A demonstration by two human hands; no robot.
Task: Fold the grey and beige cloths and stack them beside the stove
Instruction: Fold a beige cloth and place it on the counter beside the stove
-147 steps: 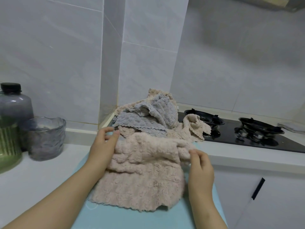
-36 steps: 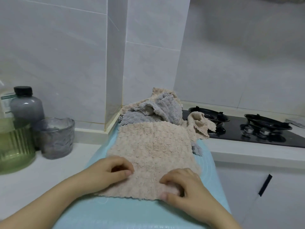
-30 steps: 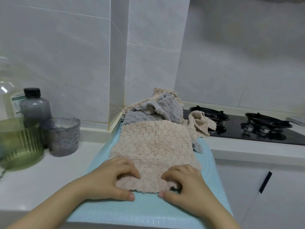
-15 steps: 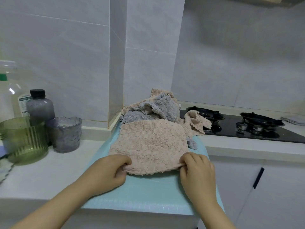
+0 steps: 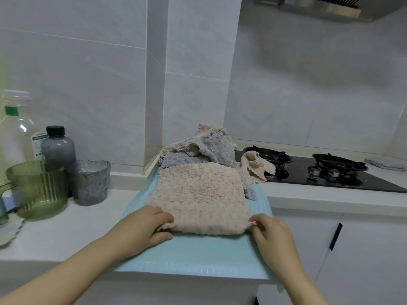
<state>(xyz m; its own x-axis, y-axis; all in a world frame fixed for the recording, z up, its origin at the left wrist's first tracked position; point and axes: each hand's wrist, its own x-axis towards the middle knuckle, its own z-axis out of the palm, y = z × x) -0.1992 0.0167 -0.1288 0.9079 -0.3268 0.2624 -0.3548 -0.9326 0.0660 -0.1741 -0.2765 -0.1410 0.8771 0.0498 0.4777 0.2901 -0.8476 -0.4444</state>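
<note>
A beige waffle-textured cloth (image 5: 198, 199) is lying flat on a pale blue rubbery mat (image 5: 198, 254), just left of the black glass gas stove (image 5: 308, 172) and nearer the camera than it. Its near edge is showing rounded and thick.

The left hand (image 5: 145, 225) is pinching the cloth's near corner farthest from the stove, fingers curled over the fabric with the thumb underneath. The right hand (image 5: 272, 233) is pinching the near corner on the stove side, with a small tuft of fabric squeezed between thumb and fingertips and the other fingers curled in.

Behind the flat cloth, a crumpled heap of grey and beige cloths (image 5: 204, 148) is sitting against the stove's left edge. One beige piece from the heap is draping onto the stove top beside the left burner, and a grey corner is poking out on the mat on the stove side of the flat cloth.

Well left of the stove, on the white counter (image 5: 66, 227), a smoky grey textured cup (image 5: 90, 181), a green ribbed glass jug (image 5: 37, 190), a dark grey bottle with a black cap (image 5: 58, 146) and a clear plastic bottle (image 5: 17, 128) are standing close together. On the stove's far right, a small folded grey cloth (image 5: 385, 164) is lying on the counter.
</note>
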